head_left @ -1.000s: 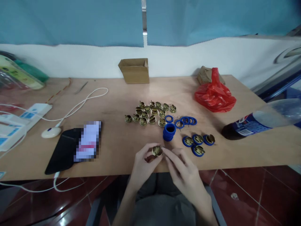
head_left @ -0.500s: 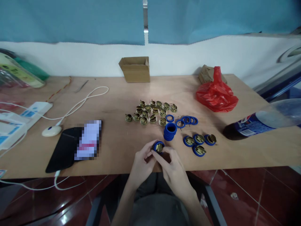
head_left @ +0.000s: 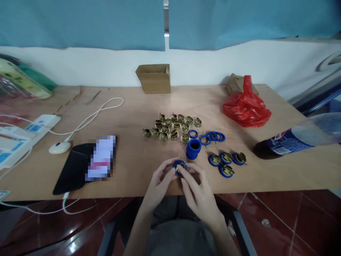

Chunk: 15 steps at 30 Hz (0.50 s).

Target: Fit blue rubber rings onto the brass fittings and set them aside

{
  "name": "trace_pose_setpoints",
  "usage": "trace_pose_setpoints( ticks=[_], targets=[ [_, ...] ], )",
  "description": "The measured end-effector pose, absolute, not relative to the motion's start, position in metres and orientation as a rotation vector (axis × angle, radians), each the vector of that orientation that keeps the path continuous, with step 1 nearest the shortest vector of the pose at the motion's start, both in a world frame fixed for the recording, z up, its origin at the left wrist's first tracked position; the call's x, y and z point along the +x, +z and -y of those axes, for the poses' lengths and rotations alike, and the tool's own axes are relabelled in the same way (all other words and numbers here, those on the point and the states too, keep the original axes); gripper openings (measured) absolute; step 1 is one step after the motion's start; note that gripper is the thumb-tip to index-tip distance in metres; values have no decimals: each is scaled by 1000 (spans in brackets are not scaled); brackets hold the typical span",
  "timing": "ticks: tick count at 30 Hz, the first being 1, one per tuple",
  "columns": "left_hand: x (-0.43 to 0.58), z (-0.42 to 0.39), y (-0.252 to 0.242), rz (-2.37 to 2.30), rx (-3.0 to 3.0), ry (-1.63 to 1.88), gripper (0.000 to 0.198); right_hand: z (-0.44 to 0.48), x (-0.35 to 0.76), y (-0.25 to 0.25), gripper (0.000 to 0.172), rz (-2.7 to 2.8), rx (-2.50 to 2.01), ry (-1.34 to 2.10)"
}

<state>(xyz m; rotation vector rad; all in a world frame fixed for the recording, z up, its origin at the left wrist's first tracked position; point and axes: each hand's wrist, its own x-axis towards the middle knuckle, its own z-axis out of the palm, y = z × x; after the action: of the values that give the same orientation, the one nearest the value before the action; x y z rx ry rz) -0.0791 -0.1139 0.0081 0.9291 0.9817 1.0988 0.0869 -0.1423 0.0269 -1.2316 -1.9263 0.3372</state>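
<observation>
Near the table's front edge, a round brass-coloured piece with a blue ring (head_left: 180, 168) around it sits between my two hands. My left hand (head_left: 159, 183) grips its left side with thumb and fingers. On the other side my right hand (head_left: 199, 186) holds the rim, with a finger over the brass middle. Just beyond stands a stack of blue rings (head_left: 193, 149). Several loose blue rings (head_left: 212, 136) lie to its right. Behind the stack is a cluster of brass pieces with upright tabs (head_left: 167, 123). Several blue-ringed brass pieces (head_left: 226, 170) rest right of my hands.
At the right lies a cola bottle (head_left: 283, 142), with a red plastic bag (head_left: 246, 110) behind it. A cardboard box (head_left: 156, 80) stands against the wall. To the left are a black phone (head_left: 70, 170), a lit phone (head_left: 102, 156), white cables and a power strip (head_left: 44, 124).
My right hand's fingers have shifted on the blue-ringed piece, one now over its brass middle. My left thumb has moved up onto the rim.
</observation>
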Motion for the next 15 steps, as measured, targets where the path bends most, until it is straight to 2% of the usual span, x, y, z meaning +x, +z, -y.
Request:
trace_pose_setpoints(
  ticks=[4, 6, 9, 15],
  targets=[
    [-76, 113, 15, -1004, 947, 1109, 33, 141, 85, 26, 29, 1571, -1350, 496],
    [-77, 114, 17, -1000, 962, 1096, 34, 137, 84, 27, 22, 1493, -1394, 638],
    [-78, 115, 17, -985, 975, 1081, 35, 132, 84, 28, 23, 1519, -1385, 785],
    [-79, 115, 15, -1007, 976, 1067, 37, 128, 86, 28, 24, 1561, -1349, 801]
  ],
)
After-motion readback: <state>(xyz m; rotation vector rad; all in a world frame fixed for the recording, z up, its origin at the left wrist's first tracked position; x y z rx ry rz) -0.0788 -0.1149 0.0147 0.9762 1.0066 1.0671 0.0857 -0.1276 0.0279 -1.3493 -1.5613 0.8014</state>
